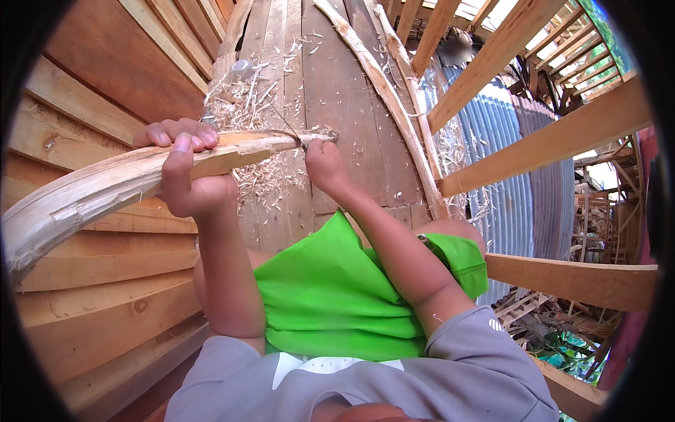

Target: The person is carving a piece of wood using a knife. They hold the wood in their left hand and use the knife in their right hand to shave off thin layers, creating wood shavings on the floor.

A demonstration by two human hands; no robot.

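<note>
A long, curved, partly peeled wooden pole (84,186) runs in from the left edge and ends in front of me. My left hand (184,158) is closed around it, thumb on top, with a split, pale yellow face showing just past the grip. My right hand (325,165) is a fist at the pole's far right end. From that fist a thin, dark knife blade (285,119) slants up and to the left across the pole. The fingers hide the knife's handle.
Wood shavings (271,176) lie scattered over the plank floor (337,105). Two peeled poles (383,88) rest along the right side, beside a timber railing (555,141). Corrugated metal sheets (506,155) lie beyond it. A plank wall (105,260) stands close on my left.
</note>
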